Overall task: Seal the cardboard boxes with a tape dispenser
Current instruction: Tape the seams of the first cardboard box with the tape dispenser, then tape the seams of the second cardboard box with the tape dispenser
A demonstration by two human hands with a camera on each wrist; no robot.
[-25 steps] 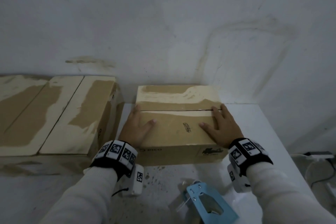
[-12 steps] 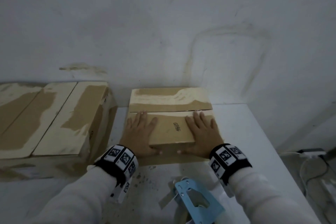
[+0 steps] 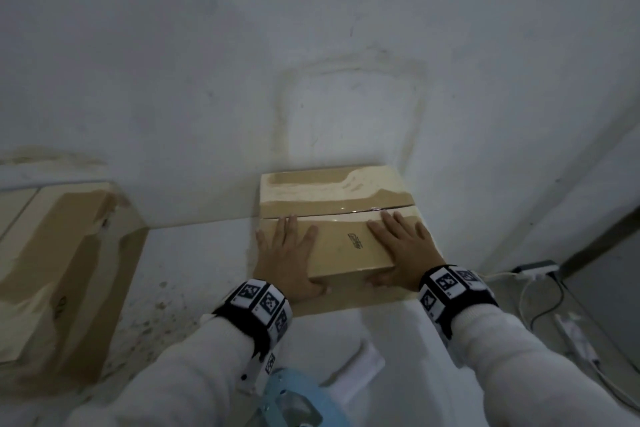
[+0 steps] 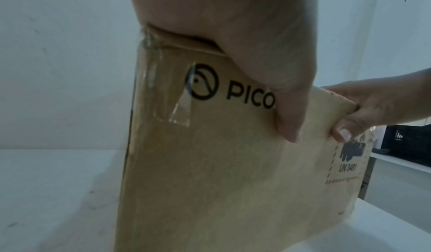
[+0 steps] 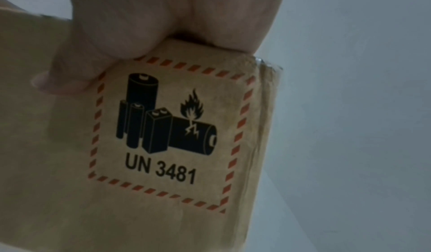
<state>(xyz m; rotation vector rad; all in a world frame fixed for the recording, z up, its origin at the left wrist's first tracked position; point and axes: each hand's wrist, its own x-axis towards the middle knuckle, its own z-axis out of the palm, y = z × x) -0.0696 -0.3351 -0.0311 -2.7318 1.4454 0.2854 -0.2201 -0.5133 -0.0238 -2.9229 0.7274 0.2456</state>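
A small cardboard box (image 3: 332, 191) stands on the white table (image 3: 194, 270) against the wall, its two top flaps meeting at a seam (image 3: 346, 213). My left hand (image 3: 287, 253) and right hand (image 3: 405, 250) lie flat on the near flap with fingers straight. Both thumbs press on the front face. The left wrist view shows my left thumb (image 4: 279, 99) beside the PICO print on the box (image 4: 210, 163), and my right hand (image 4: 378, 104) at the top right corner. My right thumb (image 5: 70, 79) sits beside the battery label (image 5: 163, 127). The light blue tape dispenser (image 3: 294, 402) lies on the table, below my left forearm.
A larger cardboard box (image 3: 69, 270) stands at the left of the table. A white strip (image 3: 360, 371) lies near the dispenser. Off the table's right edge are a power strip (image 3: 535, 269) and cables (image 3: 540, 305). The wall is directly behind the small box.
Both hands slid back from the seam to the near edge, and the thumbs dropped onto the front face. The view has come closer and turned right.
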